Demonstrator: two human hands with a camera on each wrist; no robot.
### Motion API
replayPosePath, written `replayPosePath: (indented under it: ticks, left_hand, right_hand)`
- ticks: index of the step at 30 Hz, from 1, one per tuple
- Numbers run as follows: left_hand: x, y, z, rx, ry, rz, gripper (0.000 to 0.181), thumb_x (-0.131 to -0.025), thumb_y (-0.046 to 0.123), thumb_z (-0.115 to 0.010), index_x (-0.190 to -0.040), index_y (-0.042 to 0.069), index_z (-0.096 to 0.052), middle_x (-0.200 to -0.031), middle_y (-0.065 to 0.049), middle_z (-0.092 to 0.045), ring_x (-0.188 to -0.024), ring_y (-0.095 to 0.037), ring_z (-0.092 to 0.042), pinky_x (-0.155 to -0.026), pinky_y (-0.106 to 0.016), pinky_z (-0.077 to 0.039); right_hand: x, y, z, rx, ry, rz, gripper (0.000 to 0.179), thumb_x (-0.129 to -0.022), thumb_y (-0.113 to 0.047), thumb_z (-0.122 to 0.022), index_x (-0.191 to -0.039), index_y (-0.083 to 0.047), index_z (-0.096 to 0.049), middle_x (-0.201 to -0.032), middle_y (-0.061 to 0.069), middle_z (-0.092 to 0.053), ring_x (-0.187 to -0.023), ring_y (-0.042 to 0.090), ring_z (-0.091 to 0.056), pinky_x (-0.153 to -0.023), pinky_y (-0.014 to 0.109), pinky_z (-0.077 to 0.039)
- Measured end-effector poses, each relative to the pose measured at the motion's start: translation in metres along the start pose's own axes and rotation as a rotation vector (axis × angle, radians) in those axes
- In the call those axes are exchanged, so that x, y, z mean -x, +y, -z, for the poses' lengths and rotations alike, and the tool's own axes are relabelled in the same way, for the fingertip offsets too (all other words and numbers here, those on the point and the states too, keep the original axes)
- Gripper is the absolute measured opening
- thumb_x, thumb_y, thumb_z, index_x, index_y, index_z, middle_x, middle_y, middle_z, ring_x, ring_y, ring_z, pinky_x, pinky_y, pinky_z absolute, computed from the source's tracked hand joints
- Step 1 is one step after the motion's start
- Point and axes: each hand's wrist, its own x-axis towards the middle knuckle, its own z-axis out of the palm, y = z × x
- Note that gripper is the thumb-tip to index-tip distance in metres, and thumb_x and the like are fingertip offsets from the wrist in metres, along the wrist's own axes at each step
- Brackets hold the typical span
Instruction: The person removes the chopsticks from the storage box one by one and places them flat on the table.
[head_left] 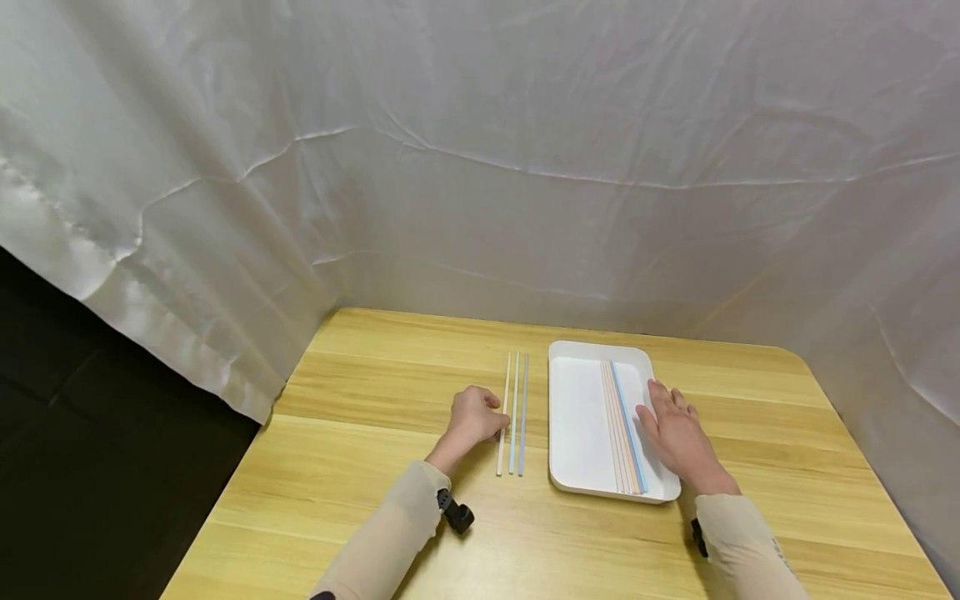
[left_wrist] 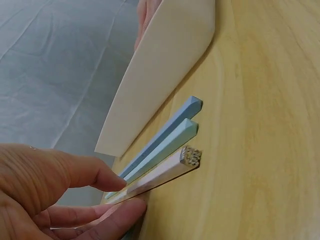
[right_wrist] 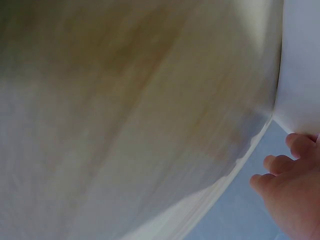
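Observation:
My left hand (head_left: pixel 477 417) is at the leftmost of three thin chopsticks lying side by side on the table. Thumb and forefinger pinch this pale pink chopstick (left_wrist: pixel 160 174), whose near end has a speckled tip. Just right of it lie a mint chopstick (left_wrist: pixel 172 140) and a grey-blue chopstick (left_wrist: pixel 182 117). My right hand (head_left: pixel 678 433) rests on the right rim of a white tray (head_left: pixel 573 417), fingers fairly straight and thumb over the inner side. Inside the tray, several pink and orange chopsticks (head_left: pixel 618 429) lie along a blue chopstick (head_left: pixel 628 425).
The wooden table (head_left: pixel 375 400) carries the tray right of the three loose chopsticks. Pale curtain (head_left: pixel 525 167) hangs behind the table's back edge and along its sides. Dark floor (head_left: pixel 90 433) shows at the left.

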Motion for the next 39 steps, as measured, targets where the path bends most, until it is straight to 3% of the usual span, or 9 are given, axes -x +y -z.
replayPosePath:
  ticks: [4,7,11,15,19,26,39]
  left_hand:
    - [0.003,0.006,-0.001,0.020,0.007,-0.016,0.030,-0.086,0.002,-0.081,-0.114,-0.005,-0.072,-0.097,-0.017,-0.076,-0.060,-0.023,-0.074,-0.051,-0.028,-0.064]
    - [0.005,0.012,-0.004,0.056,0.005,-0.067,0.035,-0.086,0.001,-0.077,-0.120,-0.005,-0.072,-0.089,-0.013,-0.077,-0.059,-0.027,-0.074,-0.048,-0.027,-0.062]
    - [0.005,0.023,-0.009,0.173,-0.056,-0.106,0.038,-0.086,-0.002,-0.072,-0.124,-0.008,-0.071,-0.082,-0.015,-0.077,-0.061,-0.033,-0.075,-0.051,-0.031,-0.065]
    - [0.007,0.035,-0.018,0.317,-0.144,-0.052,0.036,-0.088,-0.003,-0.070,-0.124,-0.008,-0.070,-0.089,-0.022,-0.077,-0.061,-0.028,-0.076,-0.059,-0.034,-0.068]
    - [0.011,0.048,-0.031,0.375,-0.198,-0.041,0.034,-0.090,-0.002,-0.070,-0.124,-0.007,-0.071,-0.092,-0.027,-0.077,-0.057,-0.017,-0.072,-0.062,-0.034,-0.068]
    - [0.017,0.064,-0.054,0.402,-0.218,-0.063,0.030,-0.091,-0.002,-0.067,-0.120,-0.009,-0.071,-0.097,-0.032,-0.076,-0.060,-0.021,-0.075,-0.057,-0.030,-0.067]
    - [0.019,0.083,-0.091,0.363,-0.219,0.001,0.024,-0.092,-0.001,-0.070,-0.115,-0.003,-0.074,-0.094,-0.024,-0.078,-0.061,-0.020,-0.074,-0.057,-0.031,-0.067]
  right_hand:
    - [0.001,-0.001,-0.001,0.006,0.000,0.000,0.070,-0.116,-0.040,-0.033,-0.163,0.010,-0.019,-0.167,0.036,-0.023,-0.152,0.064,-0.018,-0.125,0.078,-0.015]
    - [0.003,-0.001,-0.002,0.007,0.000,-0.003,0.070,-0.116,-0.040,-0.034,-0.163,0.010,-0.020,-0.167,0.036,-0.024,-0.152,0.064,-0.018,-0.125,0.077,-0.016]
    - [0.003,0.000,-0.002,0.007,0.009,-0.001,0.070,-0.116,-0.040,-0.033,-0.163,0.010,-0.020,-0.167,0.036,-0.024,-0.151,0.064,-0.019,-0.125,0.077,-0.016]
    - [0.002,-0.001,-0.001,0.009,0.017,0.006,0.069,-0.116,-0.039,-0.034,-0.162,0.011,-0.020,-0.166,0.036,-0.025,-0.151,0.064,-0.020,-0.125,0.077,-0.017]
    - [0.002,-0.001,0.000,0.008,0.019,0.007,0.069,-0.116,-0.039,-0.034,-0.162,0.011,-0.021,-0.167,0.036,-0.025,-0.151,0.064,-0.020,-0.125,0.077,-0.017]
    - [0.001,0.000,0.000,-0.004,0.020,0.011,0.070,-0.116,-0.040,-0.033,-0.163,0.010,-0.020,-0.167,0.035,-0.025,-0.151,0.065,-0.019,-0.124,0.078,-0.016]
    - [0.001,0.000,-0.002,-0.001,0.031,0.001,0.070,-0.115,-0.041,-0.034,-0.162,0.010,-0.022,-0.167,0.034,-0.027,-0.150,0.064,-0.021,-0.124,0.078,-0.018]
